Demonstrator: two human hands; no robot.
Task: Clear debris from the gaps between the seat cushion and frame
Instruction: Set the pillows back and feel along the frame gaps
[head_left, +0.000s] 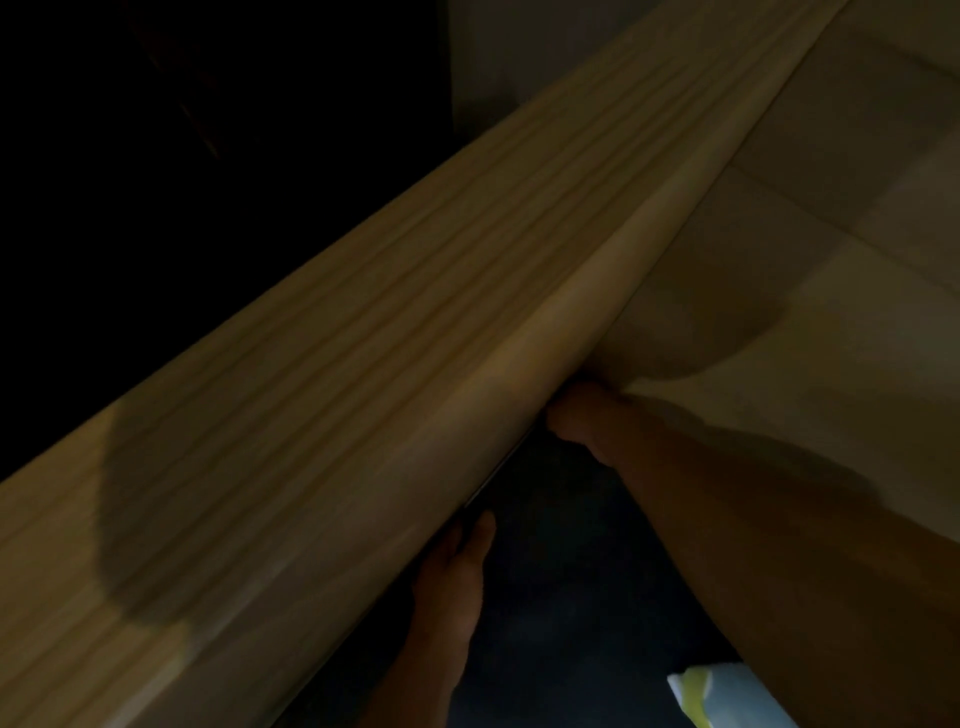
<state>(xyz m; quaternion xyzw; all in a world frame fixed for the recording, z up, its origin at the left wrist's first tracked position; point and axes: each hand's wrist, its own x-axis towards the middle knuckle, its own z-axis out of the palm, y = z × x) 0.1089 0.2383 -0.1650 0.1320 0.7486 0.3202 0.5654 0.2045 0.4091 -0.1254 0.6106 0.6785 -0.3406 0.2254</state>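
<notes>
Right hand (582, 421) buried in the gap beside the wooden frame (363, 389), its grip unreadable, left hand (457, 566) loosely open below, and blind groping risks pinched fingers.

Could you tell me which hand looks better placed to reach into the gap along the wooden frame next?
Probably the right hand: it sits at the gap beside the frame, pressing the cushion. The left hand is lower, against the frame's underside.
</notes>
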